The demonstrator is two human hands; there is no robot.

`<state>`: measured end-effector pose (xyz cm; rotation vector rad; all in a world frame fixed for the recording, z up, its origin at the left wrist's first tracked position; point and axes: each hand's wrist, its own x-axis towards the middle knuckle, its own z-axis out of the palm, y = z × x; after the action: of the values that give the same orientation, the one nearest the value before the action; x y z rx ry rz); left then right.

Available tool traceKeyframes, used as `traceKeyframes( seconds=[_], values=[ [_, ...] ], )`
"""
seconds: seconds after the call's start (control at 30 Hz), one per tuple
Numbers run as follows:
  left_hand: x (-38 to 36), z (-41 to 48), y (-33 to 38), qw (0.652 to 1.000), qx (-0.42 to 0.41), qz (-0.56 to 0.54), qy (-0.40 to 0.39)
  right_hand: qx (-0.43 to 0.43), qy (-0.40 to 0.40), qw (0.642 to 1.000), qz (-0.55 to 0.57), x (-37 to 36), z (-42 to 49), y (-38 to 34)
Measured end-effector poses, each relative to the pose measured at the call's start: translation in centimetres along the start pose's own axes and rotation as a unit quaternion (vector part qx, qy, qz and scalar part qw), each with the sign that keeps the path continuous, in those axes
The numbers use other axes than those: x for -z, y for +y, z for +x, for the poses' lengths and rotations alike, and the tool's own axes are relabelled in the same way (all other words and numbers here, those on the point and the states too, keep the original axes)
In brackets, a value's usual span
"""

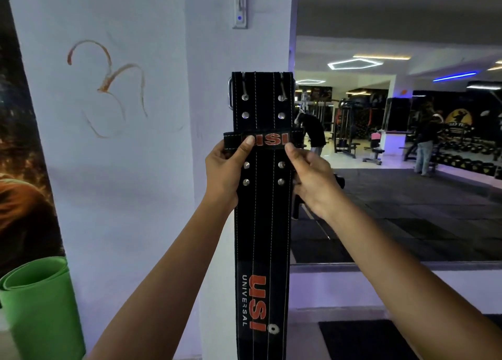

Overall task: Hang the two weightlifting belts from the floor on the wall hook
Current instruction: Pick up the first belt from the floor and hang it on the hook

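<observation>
A rolled green foam mat (38, 302) stands against the white wall (122, 169). The left hand (225, 169) and right hand (312, 180) each pinch an edge of the wide black suede weightlifting belt (262, 224), riveted and white-stitched, holding it upright at the wall's corner, probably hanging from its steel buckle (230, 93); no hook shows.

The weightlifting belt (262, 210) is matt black suede-like leather with pale stitching; its rivets (245, 114) and buckle (230, 93) are polished metal. The wall (122, 169) is smooth painted plaster.
</observation>
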<state>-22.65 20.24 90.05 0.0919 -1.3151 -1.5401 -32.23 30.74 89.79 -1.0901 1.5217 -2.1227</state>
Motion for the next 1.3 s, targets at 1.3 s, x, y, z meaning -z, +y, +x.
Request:
traceKeyframes(
  seconds=[1.3],
  values=[
    [-2.4, 11.9, 8.2, 0.993, -0.061, -0.044, 0.088, 0.104, 0.027, 0.992, -0.072, -7.1, 9.9, -9.7]
  ],
)
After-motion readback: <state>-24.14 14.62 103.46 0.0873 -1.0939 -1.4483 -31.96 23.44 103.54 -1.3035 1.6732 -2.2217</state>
